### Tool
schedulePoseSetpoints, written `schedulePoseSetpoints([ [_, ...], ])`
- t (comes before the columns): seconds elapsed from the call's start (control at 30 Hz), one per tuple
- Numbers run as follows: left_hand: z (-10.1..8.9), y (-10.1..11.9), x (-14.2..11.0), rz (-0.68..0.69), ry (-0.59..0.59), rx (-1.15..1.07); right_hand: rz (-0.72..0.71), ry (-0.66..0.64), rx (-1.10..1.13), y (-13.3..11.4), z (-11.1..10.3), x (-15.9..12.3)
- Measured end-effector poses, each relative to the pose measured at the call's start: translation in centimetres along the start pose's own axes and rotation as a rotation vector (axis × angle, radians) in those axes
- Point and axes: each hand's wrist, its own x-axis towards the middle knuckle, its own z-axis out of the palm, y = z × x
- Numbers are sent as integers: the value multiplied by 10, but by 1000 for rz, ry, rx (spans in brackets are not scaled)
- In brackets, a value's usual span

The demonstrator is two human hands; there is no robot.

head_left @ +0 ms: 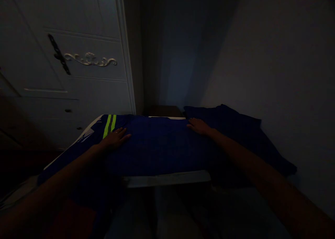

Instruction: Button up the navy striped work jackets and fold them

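Observation:
A dark blue garment (pixel 157 144) with yellow-green and grey stripes near its left end lies spread over a pale-edged board (pixel 170 179). On its left part, beside the stripes, my left hand (pixel 116 138) rests palm down with the fingers spread. My right hand (pixel 199 126) lies flat near the far edge of the cloth on the right, fingers stretched out. Neither hand grips anything. To the right of that hand the blue cloth carries on in loose folds towards the wall; in the dim light I cannot tell whether it is one piece.
A white cabinet (pixel 99 89) with a dark handle (pixel 59 54) and scroll ornament stands at the left. The wall (pixel 282 75) rises close on the right. Behind the board is a brown surface (pixel 164 111). The area below the board is very dark.

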Motion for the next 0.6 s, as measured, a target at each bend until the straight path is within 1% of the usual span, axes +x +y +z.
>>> schedulePoseSetpoints([
  [0.03,-3,2,-4,-10,23,21,1,22,8,-5,-3,-4],
  [0.07,-6,5,-11,-12,77,43,-3,53,14,-12,-6,-9],
  [0.1,-9,11,-19,4,159,62,-9,86,16,-22,-9,-15],
  [0.13,-10,20,-28,38,259,79,-26,122,23,-34,-11,-22],
  [0.17,-9,32,-38,104,343,90,-58,151,32,-49,-13,-29],
  [0.2,-7,46,-47,198,403,92,-106,173,43,-67,-14,-37],
  [0.23,-3,60,-56,305,409,95,-203,199,78,-86,-13,-44],
  [0.27,2,74,-62,426,364,103,-329,188,99,-104,-12,-52],
  [0.3,8,85,-67,536,294,119,-435,161,102,-122,-9,-59],
  [0.33,14,94,-70,596,236,132,-528,120,98,-136,-5,-65],
  [0.37,20,98,-72,628,189,142,-605,62,85,-146,0,-72],
  [0.4,25,97,-75,635,162,151,-658,6,70,-151,5,-78],
  [0.43,29,92,-77,622,156,161,-689,-42,56,-150,10,-85],
  [0.47,31,83,-81,607,164,173,-697,-77,45,-144,15,-91],
  [0.53,30,60,-92,587,186,203,-665,-102,35,-120,21,-105],
  [0.6,25,36,-107,566,183,224,-615,-110,36,-89,21,-120],
])
